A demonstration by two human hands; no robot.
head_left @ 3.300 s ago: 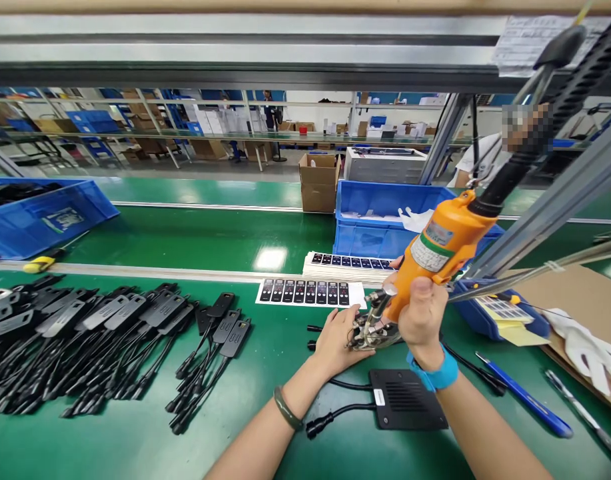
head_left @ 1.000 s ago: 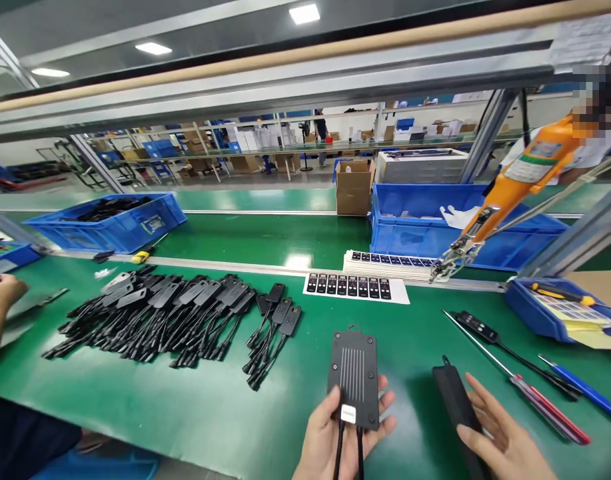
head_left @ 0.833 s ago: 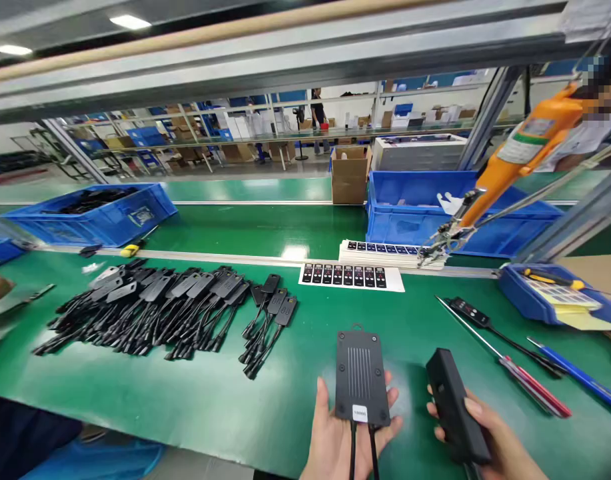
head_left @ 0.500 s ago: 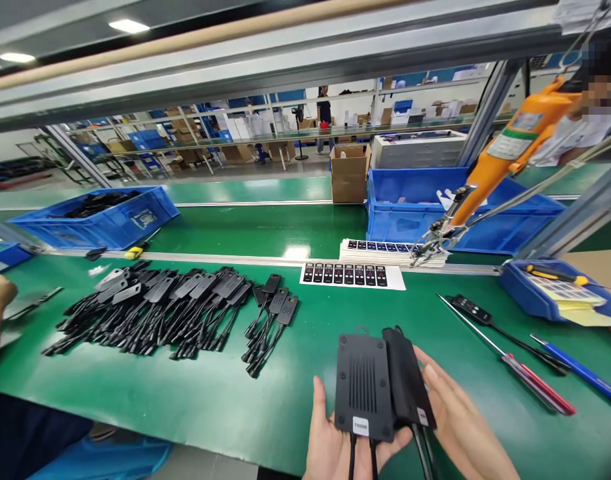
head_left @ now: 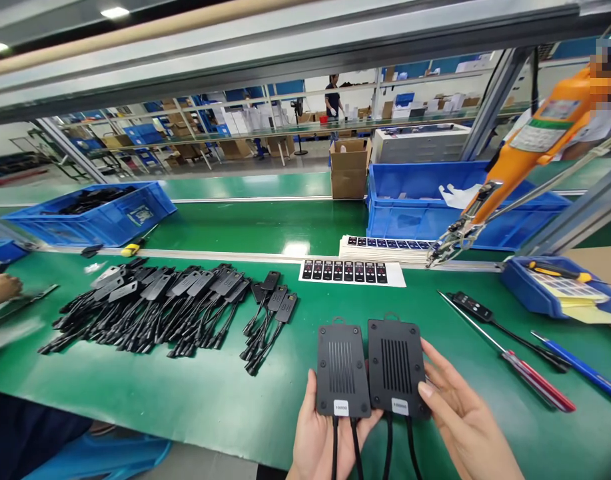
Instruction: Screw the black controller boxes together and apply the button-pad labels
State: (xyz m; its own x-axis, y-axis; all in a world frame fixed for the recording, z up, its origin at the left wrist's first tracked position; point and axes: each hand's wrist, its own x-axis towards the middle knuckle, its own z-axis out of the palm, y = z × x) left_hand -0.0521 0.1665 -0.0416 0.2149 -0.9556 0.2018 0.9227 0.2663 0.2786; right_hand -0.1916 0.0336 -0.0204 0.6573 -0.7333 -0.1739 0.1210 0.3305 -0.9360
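Two black ribbed plastic boxes with cables are held side by side above the green bench. The left box (head_left: 341, 367) rests on the palm of my left hand (head_left: 315, 427), the thumb along its side. Around the edge of the right box (head_left: 396, 367), my right hand (head_left: 460, 413) closes with the thumb on its front face. Each box has corner screws, a wire loop on top and a white label reading 10000. Two black cables run down from each one. Beyond the boxes lies a printed label sheet (head_left: 345, 272). Small black cabled modules (head_left: 280, 303) lie left of my hands.
Many more modules (head_left: 155, 287) are heaped at left. A red-handled screwdriver (head_left: 530, 380), a blue pen-like tool (head_left: 580, 367) and a small blue tray (head_left: 515, 287) lie right. An orange electric screwdriver (head_left: 535, 140) hangs over a blue bin (head_left: 405, 217). Another person's hand (head_left: 2, 290) works at far left.
The right box has turned from edge-on to show its ribbed face and now sits level beside the left box. My right thumb has come onto its front. Both boxes shifted slightly left and up.
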